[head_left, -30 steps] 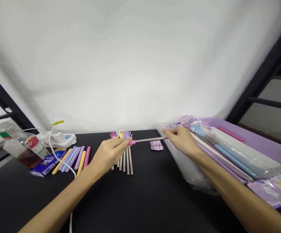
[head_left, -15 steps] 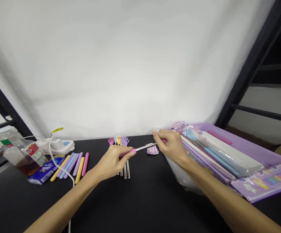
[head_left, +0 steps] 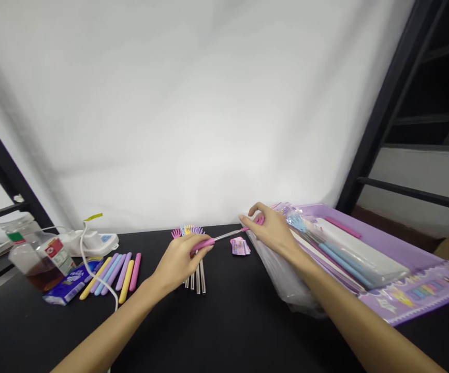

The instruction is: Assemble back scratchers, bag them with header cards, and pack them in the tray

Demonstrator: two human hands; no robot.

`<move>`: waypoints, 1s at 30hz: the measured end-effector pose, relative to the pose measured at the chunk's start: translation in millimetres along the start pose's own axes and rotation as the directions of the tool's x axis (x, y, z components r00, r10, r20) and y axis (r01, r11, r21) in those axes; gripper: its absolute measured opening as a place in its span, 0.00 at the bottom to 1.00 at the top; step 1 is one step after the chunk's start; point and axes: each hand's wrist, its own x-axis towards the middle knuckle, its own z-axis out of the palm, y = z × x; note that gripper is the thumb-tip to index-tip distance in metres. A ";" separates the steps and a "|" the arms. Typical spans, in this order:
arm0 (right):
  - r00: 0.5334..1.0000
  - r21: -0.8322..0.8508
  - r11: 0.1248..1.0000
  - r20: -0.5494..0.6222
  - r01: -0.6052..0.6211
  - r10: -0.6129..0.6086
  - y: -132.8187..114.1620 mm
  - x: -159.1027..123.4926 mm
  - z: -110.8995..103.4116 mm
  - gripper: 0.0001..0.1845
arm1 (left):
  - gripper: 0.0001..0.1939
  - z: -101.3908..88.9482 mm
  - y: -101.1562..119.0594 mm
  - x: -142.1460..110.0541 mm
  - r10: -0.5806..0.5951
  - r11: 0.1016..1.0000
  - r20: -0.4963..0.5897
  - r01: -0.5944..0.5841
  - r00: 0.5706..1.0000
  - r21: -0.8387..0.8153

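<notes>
My left hand is closed around the pink handle of a back scratcher, whose thin metal rod points right. My right hand is at the other end, thumb and index finger spread apart, with the pink scratcher head between them; whether it touches the palm is hidden. Behind my left hand lie several more back scratchers without handle grips, their metal rods toward me and their small hand-shaped heads in pink, blue, yellow and purple toward the wall.
Loose coloured grips lie left of my hand, crossed by a white cable. Further left are a blue packet, a jar of brown liquid and a power strip. Small printed cards lie mid-table. A purple box holds bagged scratchers.
My right thumb and index finger have moved from a closed grip to spread apart, baring the pink head. My left hand keeps its hold on the handle.
</notes>
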 end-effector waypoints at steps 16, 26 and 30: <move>0.738 0.208 0.975 0.669 -0.079 -0.082 7.8 7.2 -17.9 0.22 | 0.12 -3.8 -16.2 -1.0 0.369 0.845 -0.081 -0.298 0.926 0.445; 0.730 0.165 0.985 0.667 0.052 -0.151 3.0 7.1 -24.8 0.20 | 0.14 -2.7 -16.2 -3.6 0.235 0.965 0.040 -0.238 0.971 0.114; 0.781 0.167 0.967 0.570 0.194 -0.255 0.4 6.3 -20.7 0.17 | 0.19 -5.9 -9.1 0.8 0.111 0.993 0.077 -0.112 0.991 0.019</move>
